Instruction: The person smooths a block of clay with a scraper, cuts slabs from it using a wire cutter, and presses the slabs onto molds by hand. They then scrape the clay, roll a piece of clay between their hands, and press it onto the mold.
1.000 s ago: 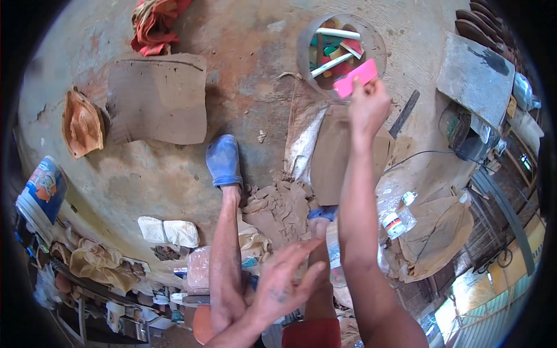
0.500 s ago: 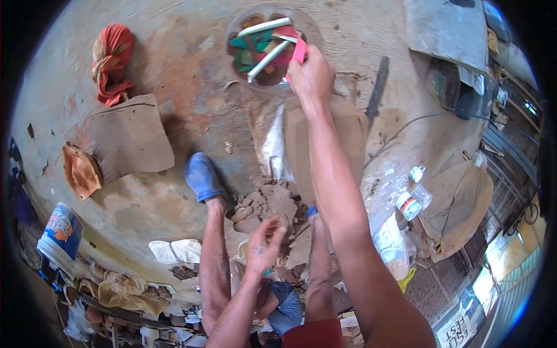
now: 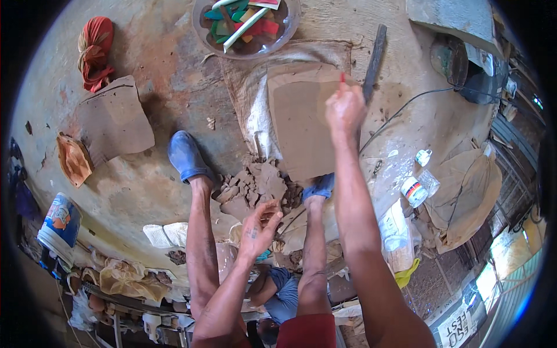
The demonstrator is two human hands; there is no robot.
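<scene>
Now your right hand (image 3: 347, 113) has left the clear plastic bowl (image 3: 297, 26) and is over the right edge of a flat brown sheet (image 3: 301, 127), so the reach to the bowl appears finished. Its grip is pinching a small red piece (image 3: 342, 78), which pokes up past the fingertips; a second ago a broad pink piece showed there, and whether this is the same one turned edge-on, you cannot tell. The bowl, cut by the top edge of view, holds coloured pieces and white sticks. Your left hand (image 3: 258, 232) stays low, just below the broken brown clay (image 3: 255, 185) in view, its grip loosely spread with nothing visible in it. A dark bar (image 3: 375, 58) lies on the floor (image 3: 400, 98), just beyond your right hand.
</scene>
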